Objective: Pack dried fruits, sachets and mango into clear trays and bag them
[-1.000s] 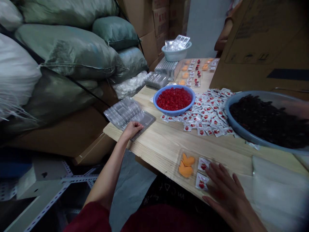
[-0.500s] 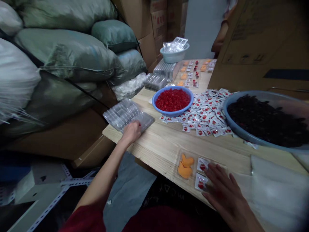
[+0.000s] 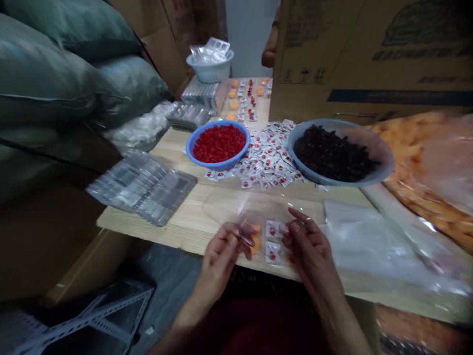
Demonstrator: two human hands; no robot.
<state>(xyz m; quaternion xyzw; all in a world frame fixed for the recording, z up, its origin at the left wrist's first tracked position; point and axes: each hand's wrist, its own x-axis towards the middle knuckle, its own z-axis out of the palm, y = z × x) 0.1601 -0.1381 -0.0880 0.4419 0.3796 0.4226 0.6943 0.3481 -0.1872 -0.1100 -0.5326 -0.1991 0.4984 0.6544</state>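
My left hand (image 3: 221, 254) pinches a clear plastic lid (image 3: 254, 201) near its left side, above the table's front edge. On the lid's right side my right hand (image 3: 312, 246) has its fingers bent round the edge, index finger raised. Beneath the lid, a clear tray on the table holds orange pieces (image 3: 254, 239) and two white sachets (image 3: 272, 251) with red prints; the hands hide part of it. Stacked clear plastic trays (image 3: 162, 190) lie to the left of my left hand.
Farther back are a blue basin of red pieces (image 3: 220, 144), a pile of sachets (image 3: 268, 155) and a basin of dark pieces (image 3: 334, 155). Clear plastic bags (image 3: 364, 241) lie at right. A large carton (image 3: 362, 64) stands behind; sacks (image 3: 44, 74) line the left.
My left hand has come from the tray stack to the front middle, now with a clear lid. My right hand has lifted from the filled tray to the lid. The view has swung right.
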